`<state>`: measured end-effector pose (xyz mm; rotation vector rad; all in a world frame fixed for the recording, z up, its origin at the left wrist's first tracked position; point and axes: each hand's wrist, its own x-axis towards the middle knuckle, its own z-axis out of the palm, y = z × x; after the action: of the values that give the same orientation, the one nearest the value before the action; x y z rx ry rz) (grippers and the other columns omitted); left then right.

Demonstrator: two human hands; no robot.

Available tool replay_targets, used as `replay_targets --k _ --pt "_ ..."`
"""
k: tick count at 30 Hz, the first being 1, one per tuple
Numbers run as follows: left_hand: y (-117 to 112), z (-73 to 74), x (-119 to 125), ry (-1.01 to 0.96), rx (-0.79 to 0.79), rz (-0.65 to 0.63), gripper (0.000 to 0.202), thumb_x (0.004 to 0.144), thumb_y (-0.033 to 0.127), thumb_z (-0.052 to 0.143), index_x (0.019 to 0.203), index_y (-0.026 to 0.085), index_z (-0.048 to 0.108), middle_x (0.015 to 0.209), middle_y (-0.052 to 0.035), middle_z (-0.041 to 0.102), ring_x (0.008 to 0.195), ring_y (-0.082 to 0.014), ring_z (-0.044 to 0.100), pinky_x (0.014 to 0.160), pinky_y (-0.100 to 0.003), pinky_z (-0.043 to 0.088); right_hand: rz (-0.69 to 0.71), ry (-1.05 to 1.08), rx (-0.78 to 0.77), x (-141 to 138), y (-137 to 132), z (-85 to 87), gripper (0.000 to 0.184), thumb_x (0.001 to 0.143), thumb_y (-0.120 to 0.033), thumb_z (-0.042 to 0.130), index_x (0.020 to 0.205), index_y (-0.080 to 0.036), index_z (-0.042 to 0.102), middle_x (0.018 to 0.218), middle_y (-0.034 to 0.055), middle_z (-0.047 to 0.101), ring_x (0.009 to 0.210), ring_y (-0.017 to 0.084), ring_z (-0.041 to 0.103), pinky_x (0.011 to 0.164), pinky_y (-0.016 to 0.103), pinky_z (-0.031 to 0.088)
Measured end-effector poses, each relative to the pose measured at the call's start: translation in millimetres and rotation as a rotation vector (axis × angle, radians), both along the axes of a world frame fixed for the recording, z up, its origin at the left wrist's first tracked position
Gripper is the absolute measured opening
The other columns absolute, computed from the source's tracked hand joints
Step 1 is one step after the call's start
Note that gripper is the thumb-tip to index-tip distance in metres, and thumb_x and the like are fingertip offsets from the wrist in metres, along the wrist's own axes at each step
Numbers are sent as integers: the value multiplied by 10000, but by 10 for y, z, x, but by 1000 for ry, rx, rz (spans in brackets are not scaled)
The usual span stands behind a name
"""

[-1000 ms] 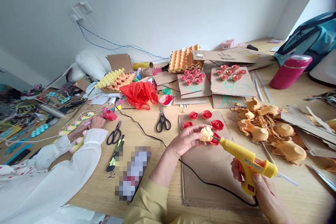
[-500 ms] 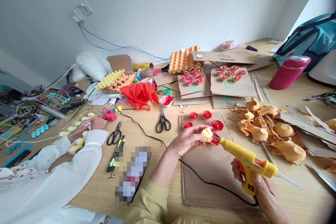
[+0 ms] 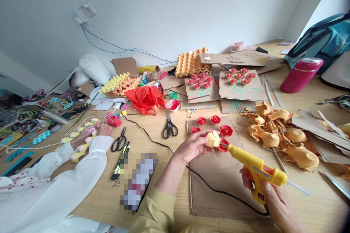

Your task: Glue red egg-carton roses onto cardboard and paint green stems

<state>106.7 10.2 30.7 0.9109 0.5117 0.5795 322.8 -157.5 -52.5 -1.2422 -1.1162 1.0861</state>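
My left hand (image 3: 193, 146) pinches a pale orange egg-carton cup (image 3: 213, 139), cut and folded like a flower bud. In my right hand (image 3: 269, 193) is a yellow hot glue gun (image 3: 255, 164), its glue stick poking out of the back. The nozzle points left, close beside the cup; I cannot tell whether it touches. Beneath both hands lies a cardboard sheet (image 3: 213, 185) bearing several red paper-pulp roses (image 3: 226, 130), some partly hidden behind my left hand. The gun's black cord runs across the sheet and under my left forearm.
Cut egg-carton cups (image 3: 273, 134) are heaped at right, near a pink flask (image 3: 302, 75). Black scissors (image 3: 170, 127), a red paint dish (image 3: 173, 105) and a red plastic bag (image 3: 146, 99) lie beyond. A co-worker's hands (image 3: 104, 130) work at left.
My left hand has turned the cup so its folded top faces more toward me. The glue gun has shifted slightly left, its nozzle now a little apart from the cup's centre.
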Motion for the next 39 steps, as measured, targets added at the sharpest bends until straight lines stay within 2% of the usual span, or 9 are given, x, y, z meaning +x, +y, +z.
replay_targets --k 11,13,16,19,22,25,28,33,39 --pt "1 -26 19 -24 6 18 515 771 411 783 1194 131 696 1117 -153 695 891 -180 658 758 -264 511 16 -6 -24 9 -18 -24 513 934 -647 455 1084 -240 729 841 79 696 773 242 635 665 335 513" --pt "29 -29 24 -67 38 126 497 775 419 781 1177 141 690 1129 -145 694 919 -190 664 763 -265 509 20 -5 -43 9 -20 -18 519 923 -656 471 1076 -232 730 858 87 702 771 244 637 652 332 515" --pt "124 -19 10 -121 116 367 488 756 425 801 1160 187 668 1122 -86 687 935 -167 660 781 -249 506 7 43 -28 9 -7 10 520 906 -665 487 1079 -234 720 841 84 694 716 231 612 607 330 500" --pt "257 4 -21 -9 269 458 481 763 397 794 1175 202 643 1145 -59 669 986 -157 645 825 -251 508 -8 113 -17 2 31 67 507 919 -665 438 1045 -252 704 816 74 667 653 216 549 567 338 468" --pt "374 17 -32 295 536 401 427 810 329 738 1197 183 630 1151 -80 673 1035 -175 636 912 -296 503 -55 171 31 -17 81 126 511 926 -676 379 962 -265 680 815 79 631 660 228 514 579 366 463" --pt "437 10 5 615 858 286 349 833 280 694 1164 178 647 1169 -100 665 1075 -211 628 990 -360 484 -110 229 75 -42 113 173 498 907 -686 405 1018 -267 650 851 83 621 659 225 503 567 367 447" --pt "446 -8 83 820 1112 155 359 826 257 696 1175 190 648 1228 -110 628 1134 -245 606 1033 -386 462 -132 278 65 -63 113 205 503 886 -706 444 1046 -273 644 868 82 635 661 218 508 575 365 445" --pt "456 -57 213 1021 1248 37 393 831 286 708 1209 208 633 1166 -87 608 1094 -249 614 1006 -370 470 -98 314 10 -54 87 142 536 889 -709 394 1053 -278 667 823 87 674 641 242 547 534 368 421" --pt "508 -86 282 1164 1289 -36 413 832 335 724 1216 218 628 1154 -88 612 1139 -281 585 1010 -405 445 -64 329 -21 -26 52 15 608 885 -743 353 1071 -261 673 766 99 682 650 272 593 506 375 424"
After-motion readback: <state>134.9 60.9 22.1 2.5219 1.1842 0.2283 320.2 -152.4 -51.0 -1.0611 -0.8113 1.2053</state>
